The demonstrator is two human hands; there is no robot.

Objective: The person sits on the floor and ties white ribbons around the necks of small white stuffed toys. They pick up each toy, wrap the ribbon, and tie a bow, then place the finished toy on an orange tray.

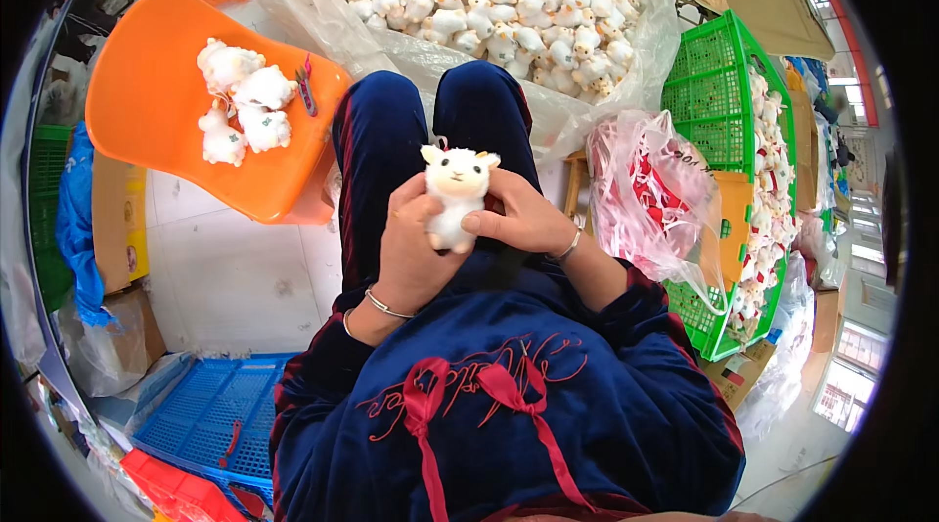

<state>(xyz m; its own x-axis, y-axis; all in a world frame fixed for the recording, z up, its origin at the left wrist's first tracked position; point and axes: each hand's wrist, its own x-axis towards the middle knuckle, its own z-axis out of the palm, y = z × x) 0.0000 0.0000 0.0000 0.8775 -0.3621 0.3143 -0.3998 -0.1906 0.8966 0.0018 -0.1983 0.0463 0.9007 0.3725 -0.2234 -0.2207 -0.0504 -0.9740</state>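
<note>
Plush animal [456, 191], just one, is over our lap [501, 272], where our left hand [411, 246] and right hand [528, 216] share a two-sided grip on it, face up, likely for steadiness and a plain view. On the orange chair [142, 82] we count four white toys [229, 64] clustered together and, nearer the right edge, one pink-and-dark tool [305, 91], presumably within easy reach; the heap [509, 13] in the plastic bag [641, 82] defies counting.

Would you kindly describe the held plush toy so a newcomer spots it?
Come down from the big clear bag of white toys to the dark-blue knees. Just below, the left hand and right hand hold a white plush toy. Unlike those in the bag or on the orange chair, it is held, its cream face toward the camera.
</note>
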